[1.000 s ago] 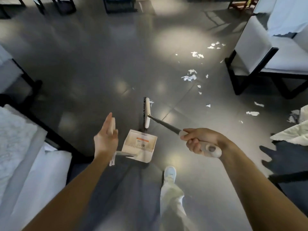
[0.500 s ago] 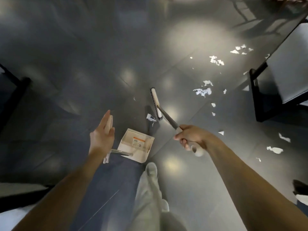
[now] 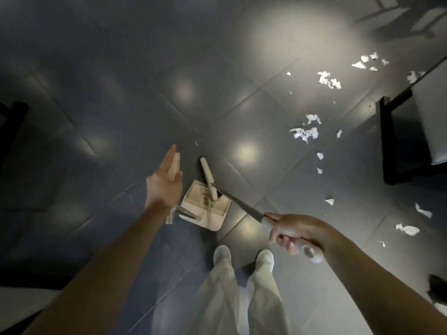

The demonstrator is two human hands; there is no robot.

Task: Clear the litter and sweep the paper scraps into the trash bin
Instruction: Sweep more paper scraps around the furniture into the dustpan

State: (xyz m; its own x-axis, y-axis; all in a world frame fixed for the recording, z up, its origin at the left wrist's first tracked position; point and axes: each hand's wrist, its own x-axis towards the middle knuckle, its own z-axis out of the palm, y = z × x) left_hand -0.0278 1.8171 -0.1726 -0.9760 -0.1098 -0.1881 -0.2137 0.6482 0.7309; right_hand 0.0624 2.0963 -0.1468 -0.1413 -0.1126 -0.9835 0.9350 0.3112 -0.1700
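A cream dustpan (image 3: 205,209) stands on the dark tiled floor just ahead of my feet. My left hand (image 3: 164,187) holds its upright handle (image 3: 173,166), with the fingers stretched along the grip and the thumb across it. My right hand (image 3: 297,235) grips the white end of a broom handle. The broom's cream head (image 3: 208,177) lies over the dustpan's mouth. White paper scraps (image 3: 305,133) are strewn over the floor to the right, with more scraps farther back (image 3: 330,81) and a crumpled scrap near my right arm (image 3: 408,229). No trash bin is in view.
A black-framed chair (image 3: 396,141) stands at the right edge, beside the scraps. My white shoes (image 3: 222,256) and light trousers are at the bottom centre. A dark furniture leg (image 3: 12,122) shows at the left edge.
The broom head has been drawn back from the floor ahead onto the dustpan's mouth. The small scrap beside it is no longer seen. My view has tilted down and left.
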